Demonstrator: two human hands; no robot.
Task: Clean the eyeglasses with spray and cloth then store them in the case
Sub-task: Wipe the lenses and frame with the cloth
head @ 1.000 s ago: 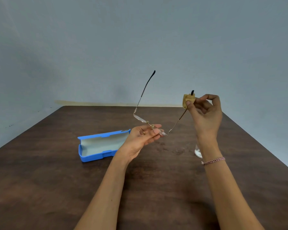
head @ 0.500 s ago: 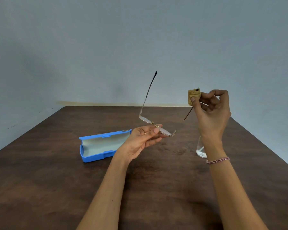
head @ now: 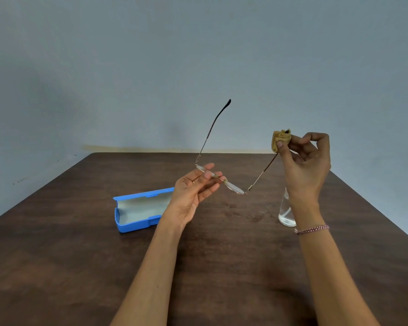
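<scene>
Head view — left hand (head: 193, 191) pinches the eyeglasses (head: 234, 187); right hand (head: 306, 165) clamps cloth (head: 278, 141) round one temple.

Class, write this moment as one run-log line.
left hand: holds eyeglasses | right hand: pinches cloth round temple | case: open

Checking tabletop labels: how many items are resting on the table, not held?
2. The open blue case lies beside the left hand; the clear spray bottle stands behind the right hand, partly hidden. More could be hidden there.
</scene>
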